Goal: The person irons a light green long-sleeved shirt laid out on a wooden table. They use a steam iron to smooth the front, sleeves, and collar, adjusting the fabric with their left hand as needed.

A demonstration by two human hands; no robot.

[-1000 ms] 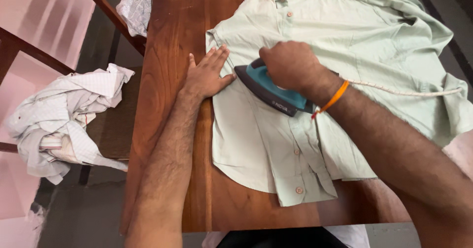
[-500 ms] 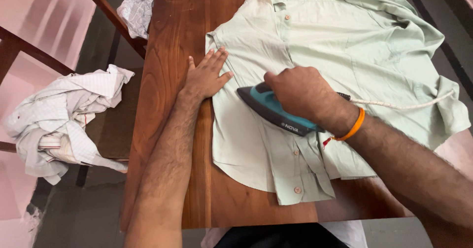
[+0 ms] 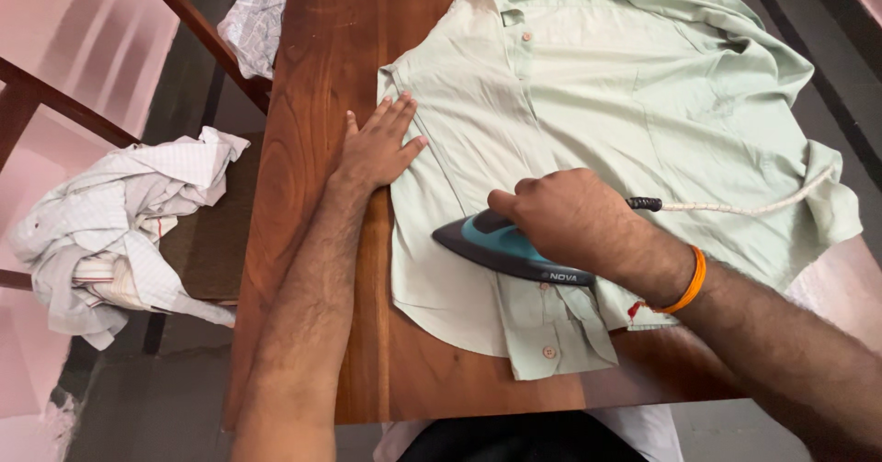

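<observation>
1. Right hand (image 3: pixel 574 219): fingers curled tight around the handle of a teal and dark grey electric iron (image 3: pixel 501 246). The iron lies flat on the lower front of a pale green button-up shirt (image 3: pixel 625 85), nose pointing toward the shirt's left edge.
2. Left hand (image 3: pixel 377 150): flat, palm down, fingers spread and straight, holding nothing. The fingertips press on the shirt's left edge; the palm rests on the bare wooden table (image 3: pixel 312 104).
3. The shirt is spread across the table, collar at the far end, hem at the near end. Its button placket (image 3: pixel 551 333) reaches close to the table's near edge.
4. The white braided cord (image 3: pixel 744 207) runs from the iron's rear across the shirt's right side to the sleeve.
5. Open room: a bare strip of table lies left of the shirt, and a narrower strip lies between hem and near edge.
6. An orange band (image 3: pixel 691 283) sits on the right wrist.
7. Left of the table, a crumpled white checked garment (image 3: pixel 119 223) lies heaped on a chair. More pale cloth (image 3: pixel 257 16) hangs at the far left.
8. The iron carries a small light label on its dark side panel, near the heel.
</observation>
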